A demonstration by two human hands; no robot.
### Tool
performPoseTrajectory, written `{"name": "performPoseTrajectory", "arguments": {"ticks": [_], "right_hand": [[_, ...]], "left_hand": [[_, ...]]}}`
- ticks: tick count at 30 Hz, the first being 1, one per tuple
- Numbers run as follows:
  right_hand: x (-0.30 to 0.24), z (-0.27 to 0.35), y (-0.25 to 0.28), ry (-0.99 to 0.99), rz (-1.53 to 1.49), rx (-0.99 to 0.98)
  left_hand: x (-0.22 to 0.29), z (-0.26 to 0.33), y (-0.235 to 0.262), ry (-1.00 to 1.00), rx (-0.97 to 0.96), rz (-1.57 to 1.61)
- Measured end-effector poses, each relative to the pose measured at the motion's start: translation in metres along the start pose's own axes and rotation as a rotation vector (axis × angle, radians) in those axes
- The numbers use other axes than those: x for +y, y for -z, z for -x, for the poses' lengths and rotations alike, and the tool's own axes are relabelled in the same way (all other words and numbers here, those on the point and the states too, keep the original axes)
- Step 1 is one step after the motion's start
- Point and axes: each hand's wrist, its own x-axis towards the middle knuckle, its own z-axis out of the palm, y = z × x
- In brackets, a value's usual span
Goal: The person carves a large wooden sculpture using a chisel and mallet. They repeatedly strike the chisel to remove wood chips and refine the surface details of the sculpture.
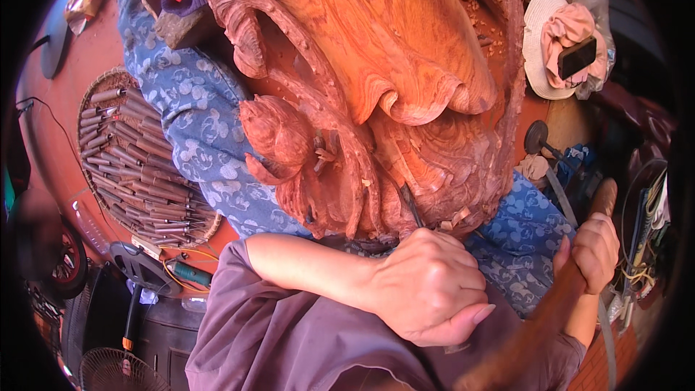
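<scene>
A large reddish wood carving point(376, 80) with leaf and flower shapes lies across blue patterned legs point(195, 116). My left hand point(431, 286) is closed around a chisel point(411, 204) whose blade tip presses into the carving's lower edge, where wood chips lie. My right hand point(595, 250) grips a long wooden mallet point(557, 297) at the right, held apart from the chisel. My purple sleeves cover the lower part of the view.
A round woven tray point(137, 166) holds several wooden-handled chisels at the left. A fan point(119, 371), a cable reel point(141, 268) and a green tool lie below it. At the upper right, a hat with pink cloth and a phone point(577, 56).
</scene>
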Motion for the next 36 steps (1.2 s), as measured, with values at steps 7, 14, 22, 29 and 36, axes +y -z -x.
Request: {"name": "performPoseTrajectory", "arguments": {"ticks": [7,14,22,29,36], "right_hand": [[0.01,0.006,-0.006,0.017,-0.155,0.043],[0.006,0.007,-0.006,0.052,-0.173,0.013],[0.008,0.003,-0.002,-0.028,-0.14,0.007],[0.005,-0.001,0.001,-0.026,-0.218,0.024],[0.006,0.006,-0.002,0.009,-0.241,0.032]], "left_hand": [[0.0,0.001,-0.003,-0.017,0.011,-0.035],[-0.009,0.003,-0.001,-0.02,0.036,-0.127],[0.006,0.002,-0.01,0.018,0.006,-0.026],[0.003,-0.001,-0.007,0.038,0.007,-0.006],[0.001,0.0,-0.007,0.019,0.04,0.001]]}}
